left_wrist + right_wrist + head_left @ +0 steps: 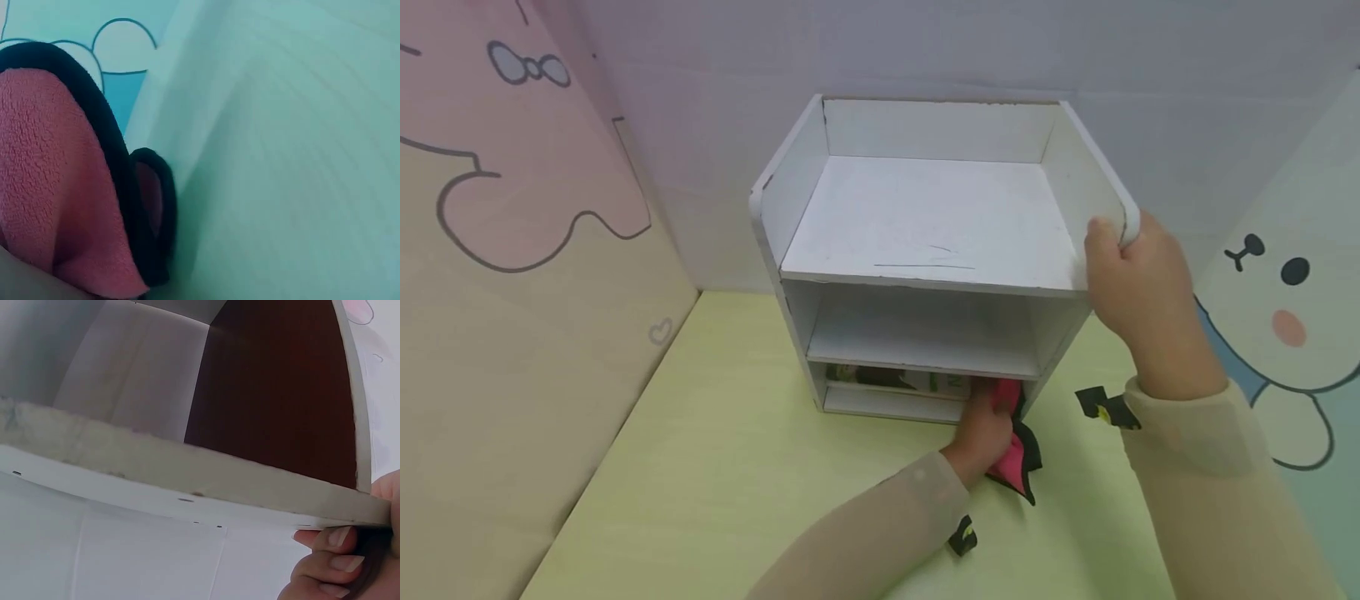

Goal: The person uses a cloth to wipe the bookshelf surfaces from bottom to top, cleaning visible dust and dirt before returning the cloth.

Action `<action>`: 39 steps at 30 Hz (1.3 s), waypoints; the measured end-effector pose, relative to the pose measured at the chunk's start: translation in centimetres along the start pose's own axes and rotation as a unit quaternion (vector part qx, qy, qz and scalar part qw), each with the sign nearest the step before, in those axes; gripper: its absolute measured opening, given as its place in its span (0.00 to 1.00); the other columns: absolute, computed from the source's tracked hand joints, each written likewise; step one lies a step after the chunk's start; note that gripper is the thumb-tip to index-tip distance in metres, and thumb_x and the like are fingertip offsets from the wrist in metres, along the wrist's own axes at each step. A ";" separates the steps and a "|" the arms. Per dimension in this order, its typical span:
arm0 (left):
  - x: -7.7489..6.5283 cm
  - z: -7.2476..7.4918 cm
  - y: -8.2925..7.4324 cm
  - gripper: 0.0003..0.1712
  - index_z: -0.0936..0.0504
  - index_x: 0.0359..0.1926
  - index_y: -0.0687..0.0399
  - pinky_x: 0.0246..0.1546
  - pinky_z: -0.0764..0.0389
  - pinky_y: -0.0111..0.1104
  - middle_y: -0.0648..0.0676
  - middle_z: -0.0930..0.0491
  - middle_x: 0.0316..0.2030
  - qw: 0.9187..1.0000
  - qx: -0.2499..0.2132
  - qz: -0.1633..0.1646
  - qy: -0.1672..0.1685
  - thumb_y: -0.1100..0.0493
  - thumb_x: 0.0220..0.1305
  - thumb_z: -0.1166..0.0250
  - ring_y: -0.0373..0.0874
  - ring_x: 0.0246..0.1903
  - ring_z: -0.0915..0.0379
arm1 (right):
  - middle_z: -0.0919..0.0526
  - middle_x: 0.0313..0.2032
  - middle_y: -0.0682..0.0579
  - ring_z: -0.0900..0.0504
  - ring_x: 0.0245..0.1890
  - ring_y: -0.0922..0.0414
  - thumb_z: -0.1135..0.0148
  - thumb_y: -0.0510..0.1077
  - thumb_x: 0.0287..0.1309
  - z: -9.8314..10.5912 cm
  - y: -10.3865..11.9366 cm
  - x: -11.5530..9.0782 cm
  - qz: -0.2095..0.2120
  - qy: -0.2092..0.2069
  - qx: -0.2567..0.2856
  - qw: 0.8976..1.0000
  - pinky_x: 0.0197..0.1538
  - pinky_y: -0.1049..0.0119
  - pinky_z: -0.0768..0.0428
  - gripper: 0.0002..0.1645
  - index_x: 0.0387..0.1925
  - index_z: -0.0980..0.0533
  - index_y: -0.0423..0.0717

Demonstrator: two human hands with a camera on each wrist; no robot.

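Note:
A white shelf unit [925, 212] with a railed top and two compartments below stands on the table. My right hand [1142, 283] grips the front edge of its right side panel, thumb on the inner face. In the right wrist view, curled fingers [331, 565] show beneath the panel's edge [187, 472]. My left hand [985, 429] is at the right end of the bottom compartment, holding a pink cloth [1011, 462] with black trim. Part of the cloth hangs out toward the table, and its pink fleecy face [37, 162] fills the left of the left wrist view.
Flat printed items [895, 377] lie inside the bottom compartment, partly hidden by the left hand. The pale yellow-green table [700, 467] extends around the unit. Cartoon-printed walls [550, 317] enclose it on both sides, with a plain pale wall [925, 50] behind.

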State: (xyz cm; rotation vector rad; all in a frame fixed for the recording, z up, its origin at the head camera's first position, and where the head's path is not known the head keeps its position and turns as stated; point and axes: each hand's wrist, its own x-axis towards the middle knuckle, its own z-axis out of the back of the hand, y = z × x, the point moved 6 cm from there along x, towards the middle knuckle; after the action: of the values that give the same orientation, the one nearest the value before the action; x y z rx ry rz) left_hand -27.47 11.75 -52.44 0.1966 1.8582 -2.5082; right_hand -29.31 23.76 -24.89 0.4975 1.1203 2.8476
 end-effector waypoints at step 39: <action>-6.4 0.7 -3.5 0.12 0.19 0.55 0.36 0.28 0.27 0.29 0.42 0.26 0.45 0.675 0.606 -0.402 0.128 0.48 0.77 0.44 0.36 0.33 0.31 | 0.24 0.52 0.31 0.28 0.43 0.39 0.66 0.61 0.75 0.0 0.0 0.1 0.004 -0.011 0.005 1.000 0.38 0.45 0.31 0.39 0.61 0.32 0.29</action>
State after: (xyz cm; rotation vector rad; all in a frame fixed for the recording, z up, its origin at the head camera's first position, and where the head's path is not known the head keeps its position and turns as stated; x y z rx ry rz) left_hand -21.52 11.71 -48.18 -0.4006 -0.2622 -4.0048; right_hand -29.42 23.76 -24.82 0.5322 1.1316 2.8380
